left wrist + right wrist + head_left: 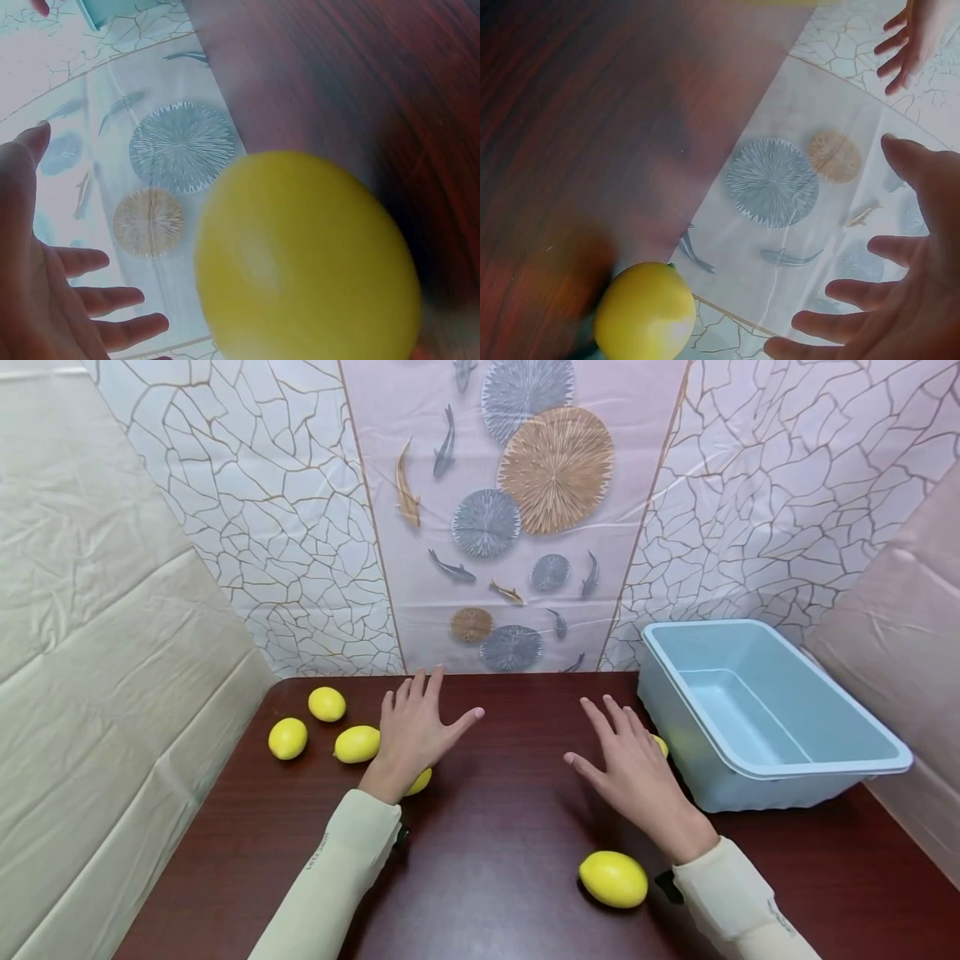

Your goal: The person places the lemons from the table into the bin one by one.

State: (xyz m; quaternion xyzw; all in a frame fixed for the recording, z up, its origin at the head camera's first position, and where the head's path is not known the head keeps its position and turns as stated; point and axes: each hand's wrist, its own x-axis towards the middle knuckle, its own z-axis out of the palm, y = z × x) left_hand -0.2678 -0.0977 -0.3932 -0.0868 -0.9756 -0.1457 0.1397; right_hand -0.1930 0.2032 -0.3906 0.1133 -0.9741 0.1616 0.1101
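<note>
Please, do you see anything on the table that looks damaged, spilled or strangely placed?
No, nothing stands out. The bin stands upright on the table, and the lemons lie loose on it, with no visible damage or spill. Their undersides are hidden, so I cannot judge those.

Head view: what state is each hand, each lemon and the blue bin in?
Left hand: open, holding nothing.
Right hand: open, holding nothing.
Blue bin: upright, uncovered.
Three left-side lemons: loose on the table.
Lemon partly behind left hand: not held.
Lemon beside bin: mostly hidden by the right hand.
Nearest lemon: loose, fully visible.
</note>
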